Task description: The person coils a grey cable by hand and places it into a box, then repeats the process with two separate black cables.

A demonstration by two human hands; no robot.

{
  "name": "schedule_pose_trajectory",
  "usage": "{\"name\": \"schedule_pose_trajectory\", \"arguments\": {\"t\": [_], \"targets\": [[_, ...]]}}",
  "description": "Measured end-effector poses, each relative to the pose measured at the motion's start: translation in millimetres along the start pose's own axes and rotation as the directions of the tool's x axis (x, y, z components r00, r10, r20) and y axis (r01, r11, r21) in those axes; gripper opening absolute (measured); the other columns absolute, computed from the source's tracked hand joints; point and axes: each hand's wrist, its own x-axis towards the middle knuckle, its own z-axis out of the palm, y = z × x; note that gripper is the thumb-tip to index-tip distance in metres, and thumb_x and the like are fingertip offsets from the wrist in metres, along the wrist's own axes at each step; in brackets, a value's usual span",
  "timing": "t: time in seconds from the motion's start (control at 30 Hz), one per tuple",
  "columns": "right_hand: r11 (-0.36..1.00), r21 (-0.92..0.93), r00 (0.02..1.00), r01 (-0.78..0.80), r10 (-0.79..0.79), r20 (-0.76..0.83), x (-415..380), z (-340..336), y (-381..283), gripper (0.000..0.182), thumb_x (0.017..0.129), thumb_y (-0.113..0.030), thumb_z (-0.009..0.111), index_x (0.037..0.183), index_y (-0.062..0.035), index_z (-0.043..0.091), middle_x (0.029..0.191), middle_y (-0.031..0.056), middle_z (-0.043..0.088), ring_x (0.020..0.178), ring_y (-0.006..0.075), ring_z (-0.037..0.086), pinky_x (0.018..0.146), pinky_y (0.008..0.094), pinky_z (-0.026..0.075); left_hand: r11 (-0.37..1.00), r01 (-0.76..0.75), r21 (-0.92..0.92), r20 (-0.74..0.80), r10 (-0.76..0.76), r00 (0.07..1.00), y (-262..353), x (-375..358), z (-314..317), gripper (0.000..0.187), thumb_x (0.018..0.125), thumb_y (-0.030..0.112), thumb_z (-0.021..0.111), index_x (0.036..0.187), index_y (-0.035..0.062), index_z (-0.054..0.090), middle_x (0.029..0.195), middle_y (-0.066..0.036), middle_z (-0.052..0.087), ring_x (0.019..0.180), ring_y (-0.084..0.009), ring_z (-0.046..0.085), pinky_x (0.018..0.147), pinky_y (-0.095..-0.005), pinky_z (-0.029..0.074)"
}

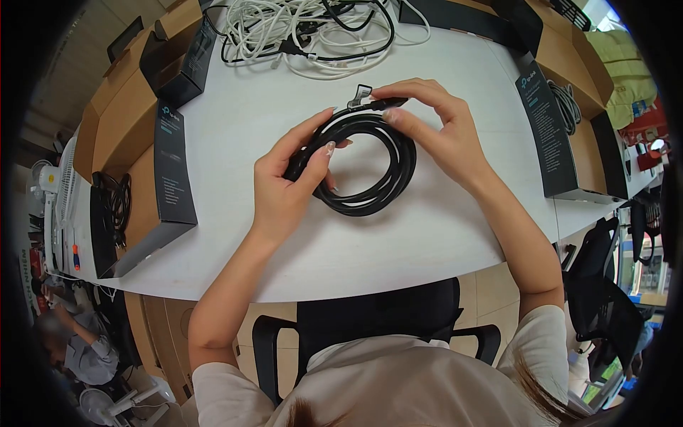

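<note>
A black cable (366,203) is wound into a round coil of several loops, held just over the white table. My left hand (288,174) grips the coil's left side, thumb on top and fingers passing under and through the loop. At the upper right, my right hand (437,124) pinches the cable's end with its dark connector (390,104) between thumb and fingers. A small white label tag (361,95) sticks up from the cable beside the right fingertips.
A tangle of white and black cables (299,35) lies at the table's far side. Open boxes stand left (174,171) and right (544,135); the left one holds a black cable (117,206), the right a grey cable coil (564,107). Another person (82,341) sits at lower left.
</note>
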Motion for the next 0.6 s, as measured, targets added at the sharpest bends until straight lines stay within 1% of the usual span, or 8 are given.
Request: {"name": "schedule_pose_trajectory", "arguments": {"t": [0.1,0.2,0.23,0.3,0.33,0.4,0.5,0.6], "targets": [[0.964,-0.211,0.987,0.162,-0.157,0.040,-2.2,0.6,-3.9,0.048,0.071,-0.038,0.075,0.108,-0.0098,0.065,0.102,0.0054,0.065,0.107,0.0228,0.054,0.103,0.0447,0.028,0.999,-0.020,0.036,-0.054,0.022,0.998,1.4,-0.2,-0.6,0.037,0.088,0.005,0.055,0.125,0.0005,0.052,0.098,-0.010,0.066,0.062,-0.0059,0.054,0.059,-0.0196,0.046],[0.902,-0.376,0.976,0.215,-0.209,0.055,-5.4,5.3,-7.2,0.056,0.068,-0.040,0.076,0.113,-0.0110,0.062,0.107,0.0041,0.064,0.107,0.0232,0.054,0.105,0.0514,0.021,0.994,-0.079,0.077,-0.103,0.087,0.991,-0.4,-1.1,-1.1,0.037,0.088,0.004,0.056,0.124,0.0003,0.053,0.098,-0.010,0.066,0.066,-0.0056,0.055,0.060,-0.0195,0.047],[0.904,-0.371,0.977,0.212,-0.205,0.059,-5.4,5.2,-7.1,0.053,0.068,-0.038,0.076,0.111,-0.0103,0.062,0.105,0.0045,0.064,0.105,0.0230,0.055,0.104,0.0505,0.023,0.991,-0.103,0.088,-0.114,0.113,0.987,-1.1,-1.2,-1.1,0.037,0.087,0.003,0.056,0.124,0.0003,0.053,0.099,-0.010,0.066,0.067,-0.0056,0.055,0.060,-0.0195,0.047],[0.910,-0.361,0.979,0.205,-0.194,0.065,-6.0,4.3,-7.1,0.049,0.069,-0.035,0.076,0.108,-0.0089,0.063,0.102,0.0054,0.065,0.102,0.0225,0.057,0.103,0.0485,0.026,0.995,-0.079,0.054,-0.097,0.084,0.992,-0.1,-1.4,-1.7,0.037,0.087,0.003,0.057,0.124,-0.0001,0.053,0.100,-0.011,0.065,0.070,-0.0058,0.056,0.062,-0.0198,0.048],[0.934,-0.303,0.982,0.188,-0.174,0.072,-5.4,3.7,-6.6,0.046,0.069,-0.031,0.075,0.106,-0.0077,0.064,0.100,0.0062,0.066,0.099,0.0225,0.058,0.100,0.0461,0.030,0.997,-0.067,0.037,-0.088,0.070,0.994,0.5,-1.4,-1.7,0.038,0.086,0.003,0.057,0.124,-0.0003,0.053,0.100,-0.011,0.065,0.071,-0.0059,0.056,0.062,-0.0199,0.048],[0.972,-0.183,0.987,0.149,-0.135,0.088,-3.6,2.8,-5.0,0.040,0.070,-0.025,0.074,0.103,-0.0054,0.065,0.096,0.0079,0.066,0.093,0.0224,0.061,0.095,0.0414,0.038,0.997,-0.021,0.069,-0.084,0.026,0.996,1.0,-0.6,0.7,0.037,0.086,0.002,0.054,0.124,-0.0014,0.052,0.101,-0.013,0.065,0.067,-0.0067,0.056,0.062,-0.0199,0.047],[0.996,-0.059,0.995,0.071,-0.067,0.069,-4.5,5.7,-5.8,0.032,0.070,-0.016,0.072,0.098,-0.0019,0.065,0.089,0.0094,0.067,0.083,0.0222,0.062,0.081,0.0333,0.046,0.997,0.007,0.078,-0.066,-0.002,0.998,0.1,0.1,1.3,0.037,0.086,0.002,0.053,0.123,-0.0018,0.051,0.102,-0.014,0.064,0.068,-0.0079,0.056,0.064,-0.0208,0.048],[0.995,-0.056,0.996,0.086,-0.084,0.037,-5.2,7.1,-1.4,0.029,0.071,-0.012,0.070,0.097,-0.0009,0.065,0.086,0.0098,0.066,0.081,0.0217,0.062,0.074,0.0311,0.048,0.996,0.008,0.086,-0.040,-0.005,0.999,-3.9,2.2,-0.3,0.039,0.084,0.003,0.059,0.122,-0.0006,0.052,0.101,-0.010,0.062,0.078,-0.0081,0.058,0.070,-0.0211,0.050]]}}
